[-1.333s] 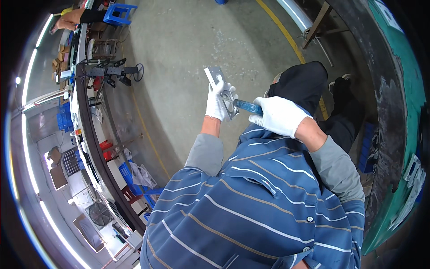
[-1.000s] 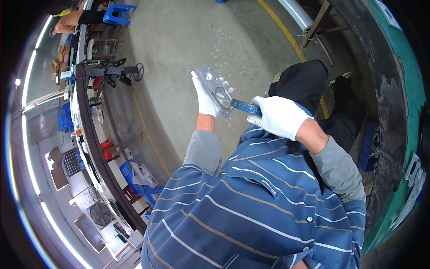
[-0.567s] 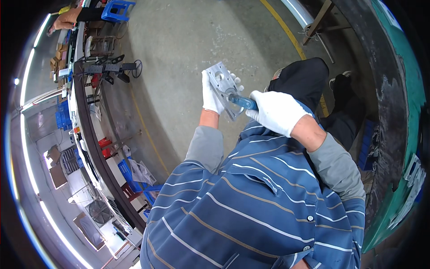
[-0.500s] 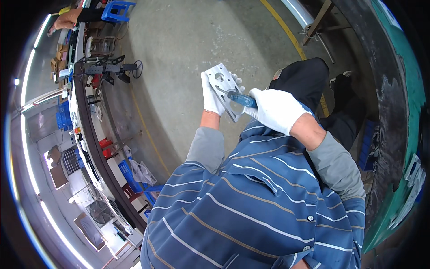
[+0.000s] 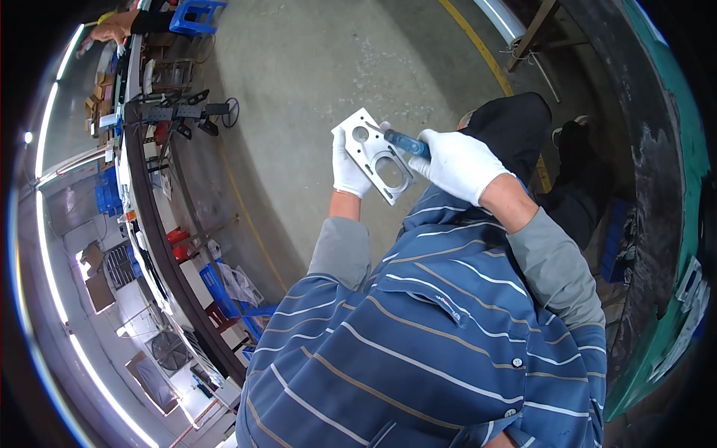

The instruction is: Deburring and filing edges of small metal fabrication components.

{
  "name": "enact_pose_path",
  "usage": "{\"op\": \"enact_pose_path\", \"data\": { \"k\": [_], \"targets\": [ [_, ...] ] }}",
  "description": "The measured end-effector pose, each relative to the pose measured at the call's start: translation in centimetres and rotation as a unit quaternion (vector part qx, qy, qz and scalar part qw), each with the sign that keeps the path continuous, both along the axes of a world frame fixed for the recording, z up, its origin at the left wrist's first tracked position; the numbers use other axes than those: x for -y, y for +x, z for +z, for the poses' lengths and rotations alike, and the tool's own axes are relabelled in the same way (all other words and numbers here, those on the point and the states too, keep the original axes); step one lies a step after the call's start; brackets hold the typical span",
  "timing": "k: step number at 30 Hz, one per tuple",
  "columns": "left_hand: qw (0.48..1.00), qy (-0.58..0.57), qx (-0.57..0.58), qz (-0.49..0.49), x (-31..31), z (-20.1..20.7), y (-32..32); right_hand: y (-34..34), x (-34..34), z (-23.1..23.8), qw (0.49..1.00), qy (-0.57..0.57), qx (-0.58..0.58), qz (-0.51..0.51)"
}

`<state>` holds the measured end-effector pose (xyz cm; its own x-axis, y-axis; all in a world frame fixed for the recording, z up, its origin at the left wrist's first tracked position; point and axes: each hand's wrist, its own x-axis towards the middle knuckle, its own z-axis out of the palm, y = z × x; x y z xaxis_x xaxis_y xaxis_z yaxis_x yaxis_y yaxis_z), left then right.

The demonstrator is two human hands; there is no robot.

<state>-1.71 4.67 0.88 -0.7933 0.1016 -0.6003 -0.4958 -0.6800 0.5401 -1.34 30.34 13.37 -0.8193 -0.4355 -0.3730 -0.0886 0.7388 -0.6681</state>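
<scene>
"Metal plate (image 5: 366, 149): position?"
"Gripped in gloved left hand (image 5: 348, 173), above floor (image 5: 299, 112), slanted."
"Right hand (image 5: 464, 166)?"
"Closed around blue-handled tool (image 5: 408, 142) near plate's edge; possibly touching, too small to confirm."

Left grip (image 5: 349, 172) cups; right grip (image 5: 464, 166) (gloved too) curls tight.

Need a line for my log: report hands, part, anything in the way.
Left hand holds holed metal plate. Right hand grips blue-handled tool by plate's edge; tip contact unclear. No obstruction seen between hands.
</scene>
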Motion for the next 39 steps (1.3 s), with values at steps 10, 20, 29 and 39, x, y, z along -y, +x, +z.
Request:
{"op": "enact_pose_path", "data": {
  "k": [10, 20, 29, 39],
  "targets": [
    [0.999, 0.037, -0.003, 0.001, 0.8, 0.0, 0.6, 0.2, 0.4, 0.7, 0.998, -0.048, 0.026, 0.012],
    [1.000, -0.021, -0.015, -0.018, -0.1, -0.2, 0.6, 0.3, 1.3, 0.4, 0.998, -0.029, 0.044, 0.035],
    [0.999, -0.020, 0.026, 0.006, -1.0, 0.6, 0.2, -0.6, 0.0, 0.3, 0.998, -0.026, 0.057, -0.021],
    [0.997, 0.068, 0.023, 0.008, 2.4, -2.0, 0.5, -0.2, -0.4, -0.1, 0.995, -0.055, 0.079, -0.022]
  ]
}}
